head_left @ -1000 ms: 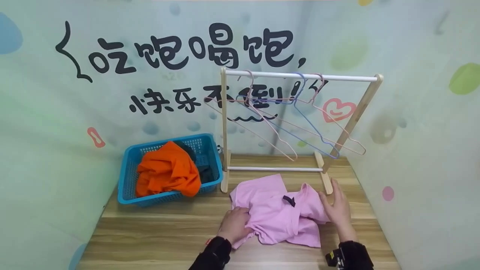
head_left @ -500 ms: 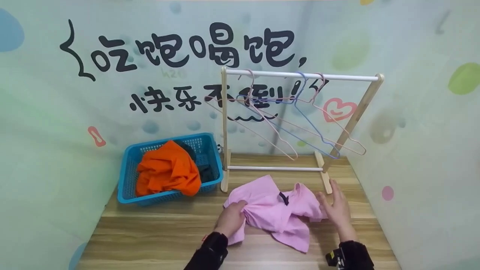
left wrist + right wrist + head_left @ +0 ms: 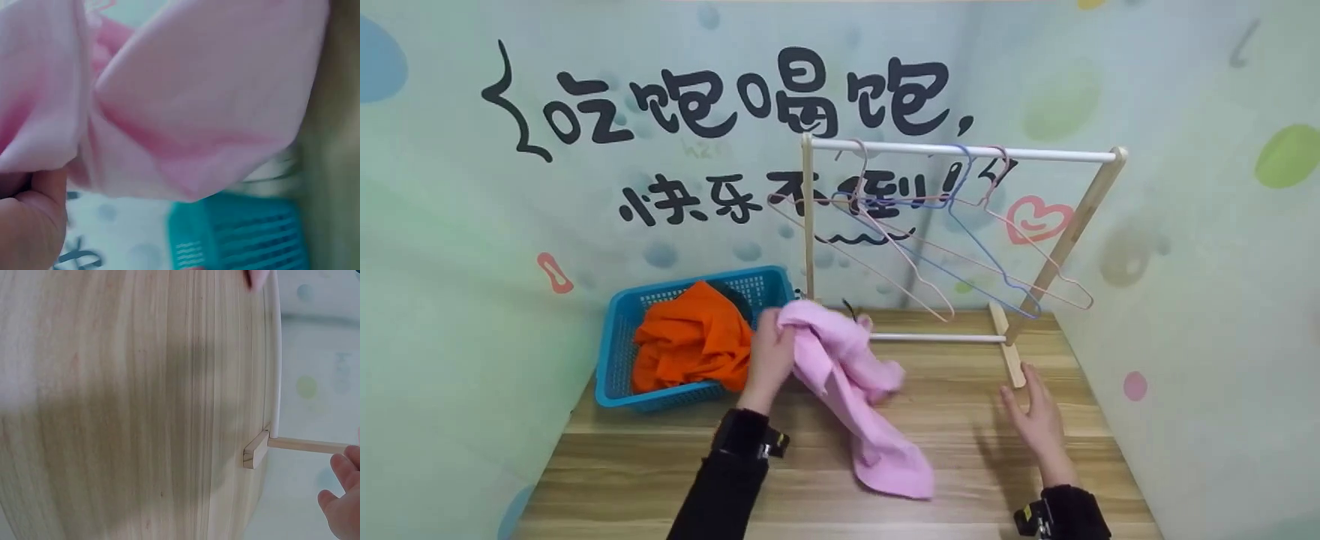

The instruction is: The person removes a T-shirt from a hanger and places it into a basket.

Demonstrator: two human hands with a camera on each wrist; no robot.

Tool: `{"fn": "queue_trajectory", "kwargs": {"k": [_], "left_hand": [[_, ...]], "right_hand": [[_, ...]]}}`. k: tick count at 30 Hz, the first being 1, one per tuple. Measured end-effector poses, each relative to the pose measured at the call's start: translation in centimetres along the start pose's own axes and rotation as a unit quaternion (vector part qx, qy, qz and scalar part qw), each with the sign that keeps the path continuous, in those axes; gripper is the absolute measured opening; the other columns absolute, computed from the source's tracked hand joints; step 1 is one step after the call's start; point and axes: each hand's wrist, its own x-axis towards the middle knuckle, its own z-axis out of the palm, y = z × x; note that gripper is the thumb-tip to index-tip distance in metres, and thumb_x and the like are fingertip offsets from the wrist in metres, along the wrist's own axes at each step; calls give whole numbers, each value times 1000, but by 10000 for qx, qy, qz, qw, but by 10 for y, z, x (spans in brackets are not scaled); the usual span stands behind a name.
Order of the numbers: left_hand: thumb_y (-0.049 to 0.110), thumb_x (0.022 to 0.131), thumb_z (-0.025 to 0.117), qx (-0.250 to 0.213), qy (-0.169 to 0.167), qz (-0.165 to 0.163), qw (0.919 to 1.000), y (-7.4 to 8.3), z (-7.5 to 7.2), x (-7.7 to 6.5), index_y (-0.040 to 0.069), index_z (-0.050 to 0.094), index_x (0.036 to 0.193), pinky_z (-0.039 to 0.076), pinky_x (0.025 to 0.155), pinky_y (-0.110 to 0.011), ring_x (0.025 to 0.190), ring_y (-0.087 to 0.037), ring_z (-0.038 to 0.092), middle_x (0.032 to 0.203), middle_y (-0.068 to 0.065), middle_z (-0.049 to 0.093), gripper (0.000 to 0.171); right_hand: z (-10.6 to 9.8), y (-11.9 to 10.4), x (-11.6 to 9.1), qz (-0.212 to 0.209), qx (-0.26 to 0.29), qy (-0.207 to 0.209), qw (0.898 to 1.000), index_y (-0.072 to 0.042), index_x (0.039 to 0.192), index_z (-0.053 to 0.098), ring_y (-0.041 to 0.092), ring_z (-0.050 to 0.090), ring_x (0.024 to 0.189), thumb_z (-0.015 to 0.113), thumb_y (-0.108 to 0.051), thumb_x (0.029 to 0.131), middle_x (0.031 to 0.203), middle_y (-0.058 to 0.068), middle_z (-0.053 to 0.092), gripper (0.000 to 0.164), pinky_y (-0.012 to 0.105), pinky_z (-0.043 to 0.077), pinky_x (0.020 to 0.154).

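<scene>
My left hand [image 3: 770, 354] grips a pink garment [image 3: 840, 375] by its upper left part, holding it up beside the basket. The cloth hangs bunched from the fingers, its lower end trailing down to the right over the table. In the left wrist view the thumb [image 3: 48, 194] pinches the pink fabric [image 3: 208, 84], and the folds hide the other fingers. My right hand [image 3: 1039, 420] holds nothing; its fingers are extended near the right foot of the rack. The right wrist view shows part of that hand [image 3: 343, 495] at the right edge.
A blue basket [image 3: 611, 352] with an orange garment [image 3: 690, 337] and dark cloth stands at the left. Behind, a wooden rack [image 3: 1080, 217] with a white top rail carries pink hangers [image 3: 919, 268] and a blue hanger [image 3: 986, 251]. The wooden table [image 3: 660, 465] meets printed walls.
The left hand has lifted the pink garment off its spread position and carried it up and left toward the basket. The right hand has stayed almost in place, now apart from the cloth.
</scene>
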Motion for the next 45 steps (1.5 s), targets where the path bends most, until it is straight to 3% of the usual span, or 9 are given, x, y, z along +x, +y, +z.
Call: {"fn": "queue_trajectory", "kwargs": {"k": [5, 10, 14, 21, 25, 28, 30, 37, 45], "left_hand": [[-1, 95, 49, -427, 532, 776, 9946, 32, -27, 15, -5, 48, 117, 47, 94, -41, 100, -33, 53, 114, -21, 56, 22], [-6, 93, 48, -506, 1100, 1663, 9786, 60, -51, 29, -9, 47, 116, 46, 86, -31, 95, -31, 53, 110, -21, 54, 24], [-8, 92, 46, -254, 1321, 2268, 9646, 79, -72, 42, -9, 46, 117, 46, 94, -27, 106, -27, 56, 118, -21, 56, 25], [-8, 96, 45, 452, 1640, 3037, 9375, 78, -98, 62, -7, 47, 113, 44, 101, -29, 112, -26, 54, 115, -20, 56, 17], [-6, 95, 49, 951, 1562, 2805, 9423, 59, -103, 65, -5, 48, 117, 45, 102, -34, 111, -28, 55, 119, -19, 59, 22], [-3, 94, 52, 1554, 1239, 2464, 9486, 37, -103, 65, -3, 49, 119, 45, 100, -41, 106, -32, 56, 119, -19, 60, 25], [-1, 93, 56, 2122, 978, 2263, 9456, 21, -101, 64, -3, 51, 118, 39, 104, -48, 107, -35, 55, 118, -20, 61, 25], [7, 91, 65, 3953, -150, 1441, 9071, -40, -89, 51, 8, 57, 113, -2, 109, -71, 122, -39, 52, 110, -15, 68, 23], [30, 97, 59, 4731, -1526, 841, 8636, -85, -72, 35, 10, 54, 140, 4, 105, -77, 144, -40, 22, 152, -15, 41, 49]], "right_hand": [[1, 2, -2, 10, -14, 0, 10000, 9, 145, 38, 52, 33, 135, 63, -22, 96, 148, 35, 34, 63, 62, 23, 111], [2, 4, -3, -80, 6, 59, 10000, 10, 144, 39, 53, 33, 135, 64, -19, 95, 147, 36, 35, 63, 63, 24, 110], [3, 4, -5, -104, -18, 61, 9999, 11, 143, 39, 53, 33, 135, 64, -19, 95, 147, 36, 35, 62, 63, 24, 110], [1, 2, -6, 111, -113, -141, 9998, 9, 146, 36, 53, 31, 135, 61, -23, 97, 149, 35, 33, 64, 63, 23, 111], [2, 1, -7, 83, -116, -105, 9998, 10, 146, 36, 53, 32, 135, 61, -22, 97, 148, 35, 34, 63, 63, 23, 111], [3, 1, -7, 7, -82, -50, 10000, 10, 145, 37, 53, 33, 134, 62, -20, 96, 147, 36, 36, 63, 63, 24, 110], [4, 1, -8, -17, -72, -53, 10000, 10, 145, 38, 53, 33, 134, 62, -20, 96, 147, 35, 36, 62, 63, 24, 110], [7, 1, -9, -21, -47, -77, 10000, 9, 145, 38, 54, 31, 135, 62, -21, 96, 148, 35, 35, 63, 64, 22, 110], [12, -5, -9, -66, -12, -76, 9999, 9, 145, 39, 56, 32, 133, 63, -21, 95, 147, 37, 34, 63, 67, 23, 108]]}}
